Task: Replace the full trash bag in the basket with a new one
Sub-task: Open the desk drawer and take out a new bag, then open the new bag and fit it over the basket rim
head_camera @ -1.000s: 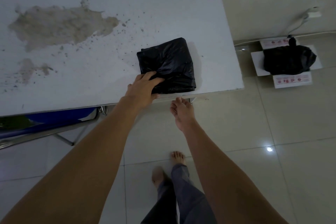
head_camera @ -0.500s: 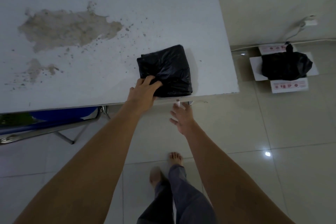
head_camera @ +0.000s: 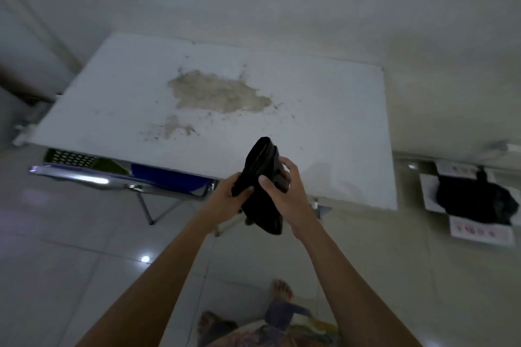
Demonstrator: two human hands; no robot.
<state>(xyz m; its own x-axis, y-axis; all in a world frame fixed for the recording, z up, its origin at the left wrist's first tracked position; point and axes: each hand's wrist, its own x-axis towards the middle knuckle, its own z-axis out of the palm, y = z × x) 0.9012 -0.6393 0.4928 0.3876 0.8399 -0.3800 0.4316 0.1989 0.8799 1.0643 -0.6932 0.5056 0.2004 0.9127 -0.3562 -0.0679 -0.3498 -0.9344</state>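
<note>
A folded black trash bag (head_camera: 260,177) hangs upright in the air in front of the table's near edge. My left hand (head_camera: 225,196) grips its left lower side and my right hand (head_camera: 283,191) grips its right side, thumb across the front. A full, tied black trash bag (head_camera: 476,200) sits in a white cardboard box (head_camera: 479,232) on the floor at the right, by the wall. The view is blurred.
A white table (head_camera: 324,121) with a large brown stain stands against the wall. A blue chair with a chrome frame (head_camera: 118,182) is tucked under its left side. My bare feet (head_camera: 282,290) stand on pale glossy floor tiles.
The folded bag was lying on the table under my left hand. Now both hands hold it lifted off the table. My view has pulled back and tilted up.
</note>
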